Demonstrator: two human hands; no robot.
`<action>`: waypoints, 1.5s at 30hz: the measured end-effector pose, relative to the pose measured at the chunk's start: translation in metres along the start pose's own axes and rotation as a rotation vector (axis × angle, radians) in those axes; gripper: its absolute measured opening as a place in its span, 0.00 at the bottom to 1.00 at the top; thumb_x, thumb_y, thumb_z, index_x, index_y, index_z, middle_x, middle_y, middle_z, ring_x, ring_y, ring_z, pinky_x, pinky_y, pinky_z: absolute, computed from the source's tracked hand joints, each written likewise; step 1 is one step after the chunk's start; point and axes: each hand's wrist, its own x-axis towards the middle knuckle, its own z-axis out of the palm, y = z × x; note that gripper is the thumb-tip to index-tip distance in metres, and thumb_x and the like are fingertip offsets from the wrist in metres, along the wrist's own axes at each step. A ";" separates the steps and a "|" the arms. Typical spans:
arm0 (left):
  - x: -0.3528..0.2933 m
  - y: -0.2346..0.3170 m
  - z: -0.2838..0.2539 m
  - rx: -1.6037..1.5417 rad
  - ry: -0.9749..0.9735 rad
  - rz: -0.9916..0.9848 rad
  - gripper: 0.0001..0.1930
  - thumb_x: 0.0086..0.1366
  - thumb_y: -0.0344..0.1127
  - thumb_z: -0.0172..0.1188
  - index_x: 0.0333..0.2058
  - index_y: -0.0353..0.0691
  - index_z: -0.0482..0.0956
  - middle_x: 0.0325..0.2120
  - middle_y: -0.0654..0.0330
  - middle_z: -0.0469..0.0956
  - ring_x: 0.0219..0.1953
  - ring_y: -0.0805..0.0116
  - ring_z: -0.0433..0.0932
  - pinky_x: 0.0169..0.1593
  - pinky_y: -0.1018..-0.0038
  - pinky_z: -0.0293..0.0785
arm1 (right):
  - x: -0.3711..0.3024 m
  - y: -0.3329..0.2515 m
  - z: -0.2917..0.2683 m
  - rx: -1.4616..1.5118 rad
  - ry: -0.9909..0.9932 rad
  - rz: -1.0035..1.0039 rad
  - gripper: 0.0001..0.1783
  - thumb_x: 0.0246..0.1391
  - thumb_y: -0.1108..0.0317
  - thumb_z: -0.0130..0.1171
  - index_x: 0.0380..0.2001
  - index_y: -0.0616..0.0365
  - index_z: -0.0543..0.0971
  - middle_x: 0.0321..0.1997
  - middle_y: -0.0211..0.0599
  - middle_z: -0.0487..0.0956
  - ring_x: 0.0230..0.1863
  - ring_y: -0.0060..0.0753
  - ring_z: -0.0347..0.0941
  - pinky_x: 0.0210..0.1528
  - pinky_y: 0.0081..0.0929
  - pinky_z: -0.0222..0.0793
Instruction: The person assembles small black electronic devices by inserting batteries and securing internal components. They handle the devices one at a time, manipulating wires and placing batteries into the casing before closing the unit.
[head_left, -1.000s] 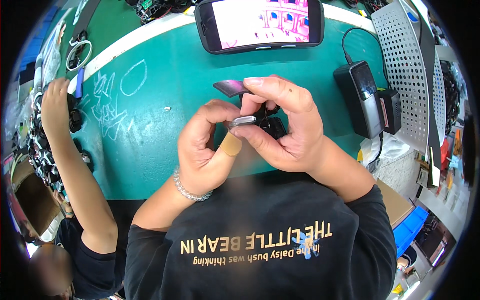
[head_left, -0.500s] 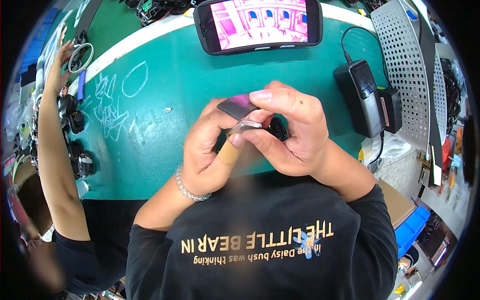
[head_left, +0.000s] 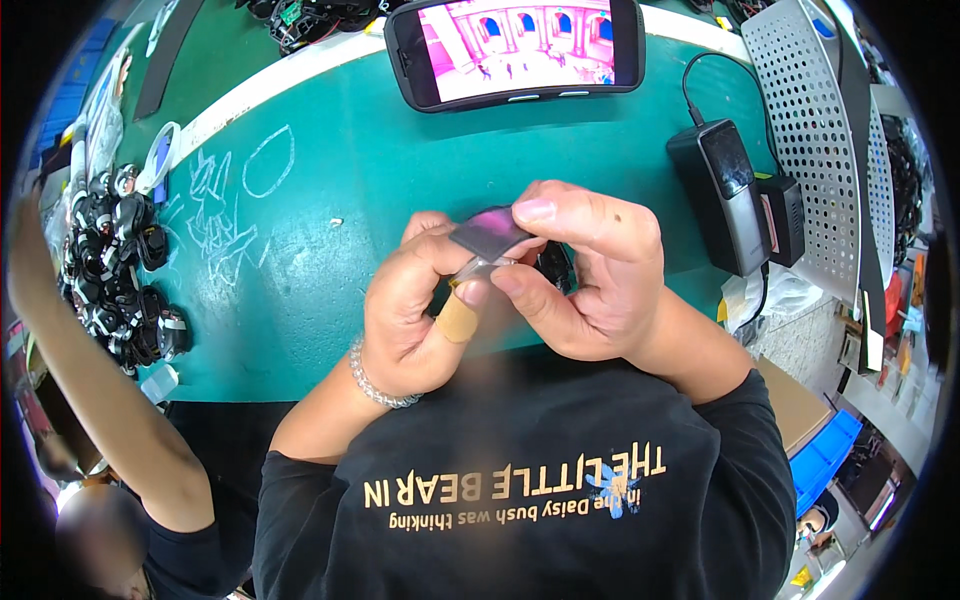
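Note:
Between my two hands, over the near part of the table, is a small dark square panel (head_left: 487, 238) with a purple sheen. My left hand (head_left: 402, 305), a tan bandage on its thumb, is closed on the panel's left side. My right hand (head_left: 605, 265) pinches the panel's right side between thumb and forefinger. Just below the panel, at my thumb tips, shows a clear, glossy edge (head_left: 482, 270); I cannot tell whether it belongs to the panel. A black part (head_left: 556, 266) is partly visible behind my right fingers, mostly hidden.
A phone (head_left: 520, 55) showing a pink picture stands at the far side of the green table (head_left: 330, 320). To the right are a black device with a cable (head_left: 715, 195) and a perforated metal rack (head_left: 805, 130). Black strapped parts (head_left: 125, 265) pile up left, beside another person's arm (head_left: 110, 380).
The panel has tipped and shifted slightly right and down, with my fingers still on it. At the left, the other person's arm has swung outward, away from the black parts.

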 end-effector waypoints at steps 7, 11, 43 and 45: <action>0.002 0.001 0.001 0.004 -0.003 0.020 0.05 0.59 0.29 0.52 0.34 0.38 0.72 0.34 0.56 0.76 0.33 0.64 0.73 0.43 0.70 0.60 | -0.001 -0.001 0.001 0.010 0.018 0.012 0.23 0.45 0.83 0.58 0.45 0.61 0.64 0.42 0.45 0.75 0.26 0.29 0.74 0.24 0.21 0.71; -0.001 0.002 0.001 -0.001 0.003 -0.034 0.04 0.59 0.30 0.52 0.33 0.38 0.72 0.35 0.55 0.76 0.34 0.62 0.72 0.44 0.68 0.61 | -0.001 -0.003 0.001 -0.002 0.023 0.035 0.22 0.46 0.82 0.58 0.44 0.61 0.64 0.41 0.44 0.75 0.26 0.29 0.73 0.24 0.20 0.71; 0.006 0.005 0.004 -0.145 0.089 0.103 0.03 0.63 0.27 0.49 0.36 0.36 0.68 0.28 0.55 0.72 0.30 0.71 0.69 0.34 0.77 0.66 | 0.009 -0.002 -0.014 -0.057 0.162 0.034 0.10 0.40 0.73 0.65 0.27 0.61 0.75 0.25 0.34 0.70 0.29 0.29 0.64 0.29 0.22 0.61; 0.006 0.005 0.004 -0.156 0.090 0.100 0.03 0.63 0.27 0.49 0.36 0.36 0.67 0.27 0.56 0.71 0.30 0.72 0.69 0.34 0.77 0.66 | 0.008 -0.002 -0.013 0.044 0.108 0.089 0.09 0.42 0.73 0.64 0.27 0.61 0.74 0.26 0.36 0.71 0.29 0.28 0.65 0.30 0.22 0.61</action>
